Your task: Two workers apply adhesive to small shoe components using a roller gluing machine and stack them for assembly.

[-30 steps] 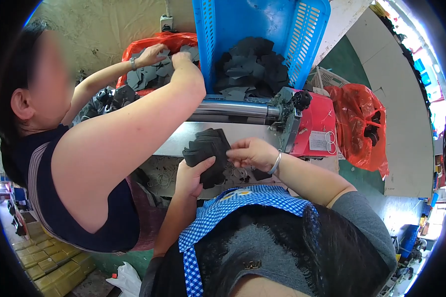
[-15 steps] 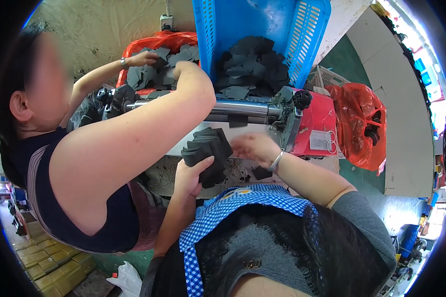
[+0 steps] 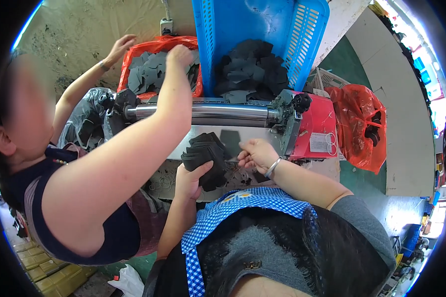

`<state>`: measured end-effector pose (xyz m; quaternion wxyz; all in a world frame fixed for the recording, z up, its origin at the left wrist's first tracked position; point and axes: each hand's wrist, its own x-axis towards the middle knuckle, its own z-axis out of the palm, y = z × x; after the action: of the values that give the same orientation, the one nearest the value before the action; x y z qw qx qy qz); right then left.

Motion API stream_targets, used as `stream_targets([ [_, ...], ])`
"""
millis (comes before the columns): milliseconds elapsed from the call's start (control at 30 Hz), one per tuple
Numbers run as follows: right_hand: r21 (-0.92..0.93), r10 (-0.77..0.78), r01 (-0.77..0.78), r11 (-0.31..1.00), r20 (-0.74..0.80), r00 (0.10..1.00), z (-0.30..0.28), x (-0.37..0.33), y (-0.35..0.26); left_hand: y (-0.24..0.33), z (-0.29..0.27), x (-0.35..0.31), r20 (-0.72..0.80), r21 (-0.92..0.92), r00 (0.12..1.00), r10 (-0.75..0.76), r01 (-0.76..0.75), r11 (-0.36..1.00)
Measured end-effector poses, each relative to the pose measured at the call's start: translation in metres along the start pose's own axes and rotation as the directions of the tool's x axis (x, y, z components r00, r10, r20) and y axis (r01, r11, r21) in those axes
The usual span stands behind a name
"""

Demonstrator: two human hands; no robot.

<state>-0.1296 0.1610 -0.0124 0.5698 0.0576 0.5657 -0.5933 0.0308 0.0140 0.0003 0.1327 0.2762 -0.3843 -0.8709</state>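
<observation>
My left hand (image 3: 189, 179) is wrapped round a fanned stack of thin dark grey sheet pieces (image 3: 203, 156), its thumb across the near side. Just right of the stack, my right hand (image 3: 257, 154) pinches a single dark grey sheet piece (image 3: 231, 142) by its edge. That piece lies over the pale metal plate (image 3: 265, 137) of a roller machine. Behind the plate runs the machine's shiny steel roller (image 3: 203, 112), apart from both my hands.
A blue crate (image 3: 267, 20) behind the roller holds dark pieces. Beside it, a co-worker's hand (image 3: 181, 55) is over a red bag (image 3: 199, 81) of grey pieces; their arm crosses the machine's left side. Another red bag (image 3: 359, 119) hangs at right, by the red machine housing (image 3: 322, 119).
My right hand, blurred before, now pinches a single piece beside the stack. The dark piece under the roller is gone from there. The co-worker's arms have shifted, one hand leaving the bag's pieces.
</observation>
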Motion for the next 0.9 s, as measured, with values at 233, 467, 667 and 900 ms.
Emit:
stream_targets([
  [233, -0.139, -0.145, 0.149, 0.979, 0.036, 0.989, 0.016, -0.009, -0.005, -0.001, 0.000, -0.001, -0.015, 0.076, 0.999, 0.032, -0.031, 0.997],
  [467, 0.062, -0.058, 0.070, 0.996, -0.179, 0.982, -0.002, 0.005, -0.011, 0.006, 0.004, 0.001, -0.064, -0.048, 0.997, 0.035, -0.038, 0.998],
  [667, -0.146, -0.088, 0.127, 0.981, 0.245, 0.966, 0.020, -0.010, -0.011, 0.002, 0.011, -0.001, -0.032, -0.027, 0.999, 0.004, -0.005, 1.000],
  [900, -0.126, -0.074, 0.092, 0.988, 0.141, 0.987, 0.023, -0.016, -0.004, 0.000, 0.009, -0.004, -0.013, -0.129, 0.999, -0.044, 0.042, 0.991],
])
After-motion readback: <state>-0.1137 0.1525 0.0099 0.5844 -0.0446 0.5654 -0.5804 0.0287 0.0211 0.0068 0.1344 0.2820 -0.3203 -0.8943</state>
